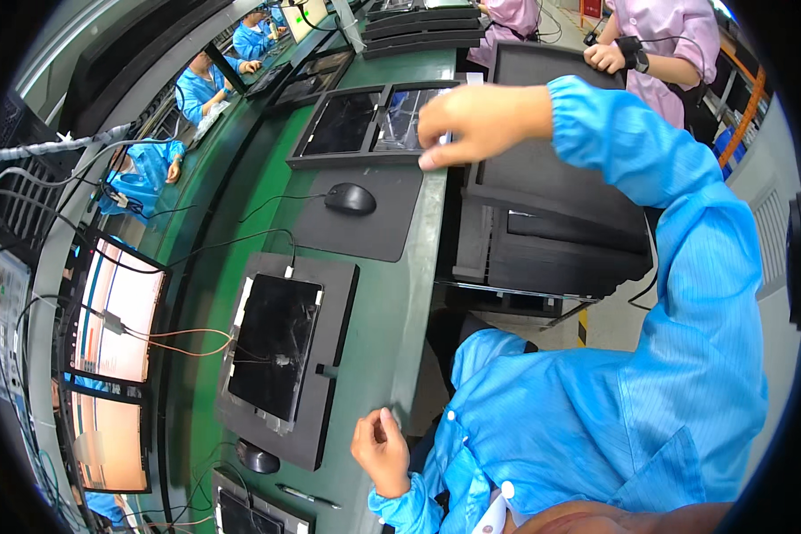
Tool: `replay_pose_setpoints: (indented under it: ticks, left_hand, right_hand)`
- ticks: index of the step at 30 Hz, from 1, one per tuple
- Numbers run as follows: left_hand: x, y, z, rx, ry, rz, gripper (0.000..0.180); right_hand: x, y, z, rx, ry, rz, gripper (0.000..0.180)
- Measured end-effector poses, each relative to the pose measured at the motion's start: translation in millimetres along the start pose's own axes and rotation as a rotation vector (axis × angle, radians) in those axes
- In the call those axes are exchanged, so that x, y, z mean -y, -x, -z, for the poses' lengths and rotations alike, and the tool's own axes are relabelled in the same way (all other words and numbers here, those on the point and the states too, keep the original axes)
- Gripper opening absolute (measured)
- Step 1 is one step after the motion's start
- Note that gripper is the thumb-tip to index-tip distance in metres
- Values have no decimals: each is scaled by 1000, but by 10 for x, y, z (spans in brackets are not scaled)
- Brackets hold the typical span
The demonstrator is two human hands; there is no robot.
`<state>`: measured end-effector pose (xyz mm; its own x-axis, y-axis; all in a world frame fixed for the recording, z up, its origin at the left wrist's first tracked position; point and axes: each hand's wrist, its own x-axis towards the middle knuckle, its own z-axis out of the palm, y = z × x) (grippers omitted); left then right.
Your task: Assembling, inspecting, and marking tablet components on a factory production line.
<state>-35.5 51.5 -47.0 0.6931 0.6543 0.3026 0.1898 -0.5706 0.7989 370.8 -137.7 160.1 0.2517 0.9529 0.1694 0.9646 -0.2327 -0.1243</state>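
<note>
My right hand (472,123) reaches out and pinches the near edge of a black tray (329,160), thumb below and fingers on top. The tray holds two dark glossy panels side by side (343,123) (405,116). My left hand (381,449) rests loosely curled at the edge of the green bench (400,294), holding nothing. Beside it a black fixture (334,356) carries a dark flat panel (276,343) with thin wires running off it.
A black mouse (351,198) sits on a dark pad (374,231). A second mouse (258,458) and a pen (307,496) lie near the fixture. Two lit monitors (116,320) (107,440) stand behind. Stacked black trays (552,222) sit beside the bench. Other people work in blue (200,84) and pink (659,40) coats.
</note>
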Motion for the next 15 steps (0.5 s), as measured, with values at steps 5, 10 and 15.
replay_pose_setpoints:
  ticks: [5,10,15]
  left_hand:
    - [-64,5,46,80,-138,-116,8]
    - [28,26,47,43,-194,-227,5]
    - [22,-15,6,63,-239,-327,5]
  right_hand:
    - [615,616,604,-208,-45,27,25]
    - [909,1115,175,-146,-83,-20,22]
    - [964,1562,-482,-169,-136,-270,23]
